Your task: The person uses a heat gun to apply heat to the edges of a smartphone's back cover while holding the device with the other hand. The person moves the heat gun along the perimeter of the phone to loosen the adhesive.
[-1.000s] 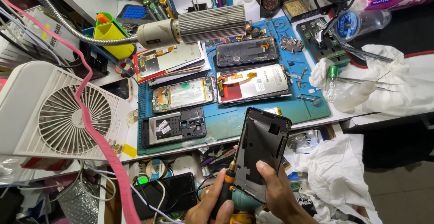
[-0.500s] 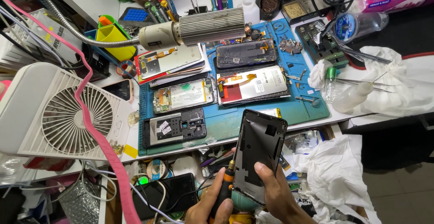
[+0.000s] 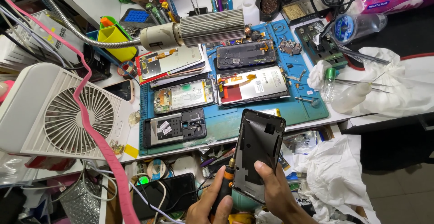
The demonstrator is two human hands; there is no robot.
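Phone frame (image 3: 258, 154) slightly lower — hands (image 3: 275, 192) clasped on.

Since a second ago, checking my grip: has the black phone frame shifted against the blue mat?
No clear shift. The black phone frame still overlaps the blue mat's near edge, held by the right hand.

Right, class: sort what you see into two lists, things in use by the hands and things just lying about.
In use:
right hand
dark phone frame
left hand
screwdriver

Lying about:
white fan
opened phones on blue mat
white cloth
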